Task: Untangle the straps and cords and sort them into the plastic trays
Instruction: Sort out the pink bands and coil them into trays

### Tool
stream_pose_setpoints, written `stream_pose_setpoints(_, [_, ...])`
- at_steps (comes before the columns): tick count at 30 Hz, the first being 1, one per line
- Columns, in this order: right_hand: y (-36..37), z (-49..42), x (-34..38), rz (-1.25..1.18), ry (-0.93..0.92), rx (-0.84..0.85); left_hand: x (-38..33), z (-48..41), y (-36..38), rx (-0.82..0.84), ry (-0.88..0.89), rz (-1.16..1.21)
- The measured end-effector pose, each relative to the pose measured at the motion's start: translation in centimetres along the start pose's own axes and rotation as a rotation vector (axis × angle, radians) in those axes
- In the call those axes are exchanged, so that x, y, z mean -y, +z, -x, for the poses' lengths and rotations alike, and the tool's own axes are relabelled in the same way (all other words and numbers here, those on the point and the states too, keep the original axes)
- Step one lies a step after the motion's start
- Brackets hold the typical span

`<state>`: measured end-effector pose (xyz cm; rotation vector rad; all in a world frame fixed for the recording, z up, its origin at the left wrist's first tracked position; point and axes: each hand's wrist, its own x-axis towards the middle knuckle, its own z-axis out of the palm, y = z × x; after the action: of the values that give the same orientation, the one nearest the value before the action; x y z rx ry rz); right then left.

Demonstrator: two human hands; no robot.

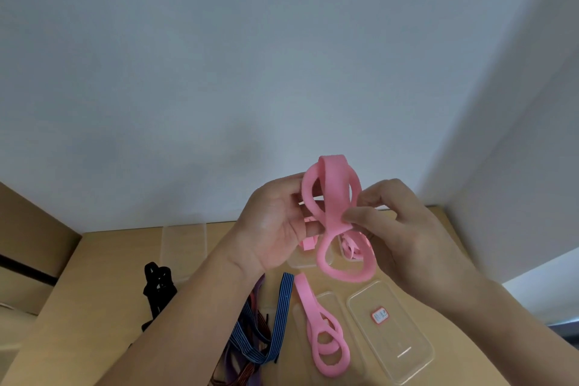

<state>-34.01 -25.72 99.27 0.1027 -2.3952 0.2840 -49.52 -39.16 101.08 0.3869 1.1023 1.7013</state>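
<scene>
I hold a looped pink silicone strap [334, 197] up in front of the wall, above the table. My left hand [275, 226] grips its left loops from behind. My right hand [404, 229] pinches the strap's right side between thumb and fingers. A second pink strap [316, 323] lies flat on the table below. A tangle of blue-striped, purple and brown elastic bands [266, 335] lies left of it, partly hidden by my left forearm. A black strap [158, 288] lies further left. More pink strap pieces [352, 247] sit in a clear tray behind my hands.
A clear plastic lid with a red-bordered label [391, 329] lies at the right front, another clear lid [297, 316] under the second pink strap. A clear tray [183, 244] stands at the back of the wooden table [103, 291]. The wall is close behind.
</scene>
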Motion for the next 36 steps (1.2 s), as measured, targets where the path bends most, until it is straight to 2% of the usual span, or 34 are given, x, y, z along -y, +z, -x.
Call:
stream_pose_setpoints(3, [-0.1, 0.0, 0.0, 0.003, 0.007, 0.015, -0.2, 0.1, 0.1, -0.033, -0.024, -0.014])
stream_pose_setpoints(6, [0.0, 0.1, 0.1, -0.01, 0.018, 0.02, -0.2, 0.2, 0.5, -0.031, 0.036, -0.178])
stream_pose_setpoints(9, [0.0, 0.1, 0.2, -0.026, 0.015, 0.008, 0.1, 0.1, 0.6, -0.081, 0.09, -0.233])
stream_pose_setpoints(17, [0.5, 1.6, -1.0, 0.189, -0.016, 0.074, -1.3, -0.4, 0.1, -0.288, 0.164, -0.122])
stream_pose_setpoints(20, [0.8, 1.6, -0.5, 0.134, -0.081, 0.034, -1.5, -0.4, -0.1, -0.326, 0.211, -0.162])
stream_pose_setpoints(22, [0.7, 1.0, 0.1, 0.063, -0.102, -0.013, -1.3, -0.2, -0.1, -0.338, 0.251, -0.278])
stream_pose_setpoints(25, [0.5, -0.6, 1.1, -0.182, 0.022, -0.044, -0.8, 0.0, 0.1, -0.326, 0.321, -0.451])
stream_pose_setpoints(29, [0.4, -2.8, 2.4, -0.421, 0.36, -0.135, -0.4, 0.6, 0.2, -0.186, 0.405, -0.626])
stream_pose_setpoints(31, [0.6, -3.8, 2.8, -0.409, 0.456, -0.175, -0.3, 0.9, 0.1, -0.147, 0.436, -0.655])
stream_pose_setpoints(36, [1.7, -5.1, 3.2, -0.279, 0.528, -0.212, -0.5, 1.0, -0.3, -0.195, 0.496, -0.75])
